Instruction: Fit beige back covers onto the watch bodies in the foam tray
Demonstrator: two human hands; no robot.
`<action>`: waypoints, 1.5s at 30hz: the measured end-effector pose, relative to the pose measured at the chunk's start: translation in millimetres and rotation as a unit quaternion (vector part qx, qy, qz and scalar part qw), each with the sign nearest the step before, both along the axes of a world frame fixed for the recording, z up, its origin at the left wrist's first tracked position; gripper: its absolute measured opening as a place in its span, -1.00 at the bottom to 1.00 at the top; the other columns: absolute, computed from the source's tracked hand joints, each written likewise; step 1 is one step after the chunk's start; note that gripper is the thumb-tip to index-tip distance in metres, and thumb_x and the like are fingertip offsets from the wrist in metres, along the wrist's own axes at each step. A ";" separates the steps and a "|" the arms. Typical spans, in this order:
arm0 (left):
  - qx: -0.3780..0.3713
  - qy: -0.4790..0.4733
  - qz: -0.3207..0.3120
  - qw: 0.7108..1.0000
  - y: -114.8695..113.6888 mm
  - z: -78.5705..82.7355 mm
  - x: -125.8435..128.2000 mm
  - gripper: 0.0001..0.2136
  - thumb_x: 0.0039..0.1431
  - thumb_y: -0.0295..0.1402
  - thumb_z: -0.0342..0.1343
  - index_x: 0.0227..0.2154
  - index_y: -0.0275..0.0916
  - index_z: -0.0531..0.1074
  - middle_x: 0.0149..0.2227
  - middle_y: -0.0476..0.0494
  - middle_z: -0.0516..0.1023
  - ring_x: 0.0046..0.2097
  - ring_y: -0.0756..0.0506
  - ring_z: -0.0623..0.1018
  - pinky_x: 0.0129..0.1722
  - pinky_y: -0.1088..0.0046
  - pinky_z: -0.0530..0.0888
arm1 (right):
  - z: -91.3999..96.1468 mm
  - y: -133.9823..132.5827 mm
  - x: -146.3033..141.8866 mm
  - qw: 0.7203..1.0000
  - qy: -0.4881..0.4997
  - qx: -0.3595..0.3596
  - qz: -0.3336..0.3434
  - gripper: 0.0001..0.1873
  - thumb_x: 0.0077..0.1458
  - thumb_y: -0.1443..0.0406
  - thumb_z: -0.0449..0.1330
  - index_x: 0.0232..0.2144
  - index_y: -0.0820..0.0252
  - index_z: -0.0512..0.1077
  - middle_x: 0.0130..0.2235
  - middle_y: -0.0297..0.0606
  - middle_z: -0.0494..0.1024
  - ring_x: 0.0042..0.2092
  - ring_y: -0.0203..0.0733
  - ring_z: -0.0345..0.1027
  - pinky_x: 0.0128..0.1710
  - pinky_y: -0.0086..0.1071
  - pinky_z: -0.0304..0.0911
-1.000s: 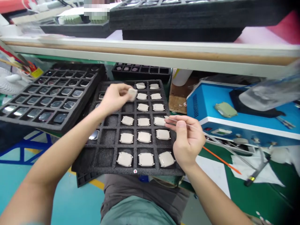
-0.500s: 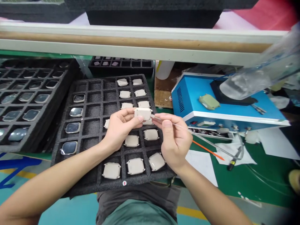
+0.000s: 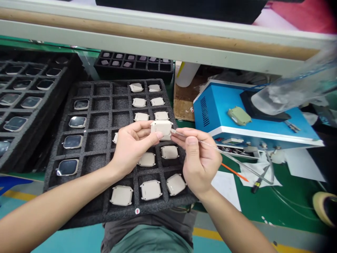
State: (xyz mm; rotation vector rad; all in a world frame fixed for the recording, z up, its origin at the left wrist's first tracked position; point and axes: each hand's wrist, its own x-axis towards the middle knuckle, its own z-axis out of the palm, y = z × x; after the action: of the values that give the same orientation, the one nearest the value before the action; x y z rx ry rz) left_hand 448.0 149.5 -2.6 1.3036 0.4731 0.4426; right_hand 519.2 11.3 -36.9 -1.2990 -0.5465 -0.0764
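My left hand (image 3: 133, 146) pinches a cream watch case (image 3: 161, 127) between thumb and fingers, above a black foam tray (image 3: 118, 212). My right hand (image 3: 201, 160) is closed on a thin clear tube (image 3: 237, 161), and its tip meets or nearly meets the case's right edge. Whether the tip touches, I cannot tell. Under and around my hands, several cream watch cases (image 3: 151, 189) lie in the tray's compartments. Dark-faced watch pieces (image 3: 73, 142) fill part of the tray's left column.
At left stands another foam tray (image 3: 50, 102) of dark-faced pieces. A blue machine (image 3: 210, 105) at right carries a green watch case (image 3: 239, 116). An orange stick (image 3: 234, 172), white paper (image 3: 226, 188) and a tape roll (image 3: 319, 207) lie on the green table. A shelf edge (image 3: 158, 42) crosses above.
The view has shifted a little, so the trays appear further left. Both hands keep their hold, with the case and tube tip still close together.
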 end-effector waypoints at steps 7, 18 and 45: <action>-0.005 -0.007 -0.004 1.000 0.0 1.1 0.0 -0.69 0.03 -0.31 0.51 -0.16 -0.26 0.66 -0.15 -0.19 0.78 -0.11 -0.21 0.75 -0.14 0.37 0.68 | -0.5 -0.6 0.0 1.000 0.002 0.005 0.009 -0.82 0.41 0.25 0.17 -0.15 0.12 0.58 -0.10 -0.19 0.64 -0.08 -0.13 0.66 -0.06 -0.19 0.68; 0.012 -0.003 0.002 1.000 -1.1 1.1 -0.9 -0.70 0.04 -0.30 0.50 -0.17 -0.25 0.65 -0.15 -0.19 0.78 -0.06 -0.26 0.74 -0.03 0.25 0.68 | 0.3 -0.1 0.5 1.000 -0.001 -0.004 0.004 -0.83 0.40 0.24 0.17 -0.16 0.12 0.57 -0.11 -0.19 0.65 -0.09 -0.12 0.66 -0.07 -0.18 0.69; 0.058 -0.009 0.020 0.998 2.2 2.6 1.0 -0.70 -0.01 -0.33 0.54 -0.19 -0.17 0.67 -0.14 -0.06 0.78 -0.11 -0.08 0.75 -0.04 0.58 0.64 | 0.0 6.6 9.3 0.998 0.001 0.034 0.058 -0.80 0.43 0.20 0.14 -0.14 0.10 0.55 -0.09 -0.21 0.62 -0.11 -0.24 0.59 -0.08 -0.31 0.62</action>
State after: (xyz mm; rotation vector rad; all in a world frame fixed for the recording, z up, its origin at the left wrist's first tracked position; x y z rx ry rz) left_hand 449.0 151.7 0.0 1.4020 0.4633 0.5208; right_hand 528.6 17.8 -36.8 -1.1985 -0.6115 0.0022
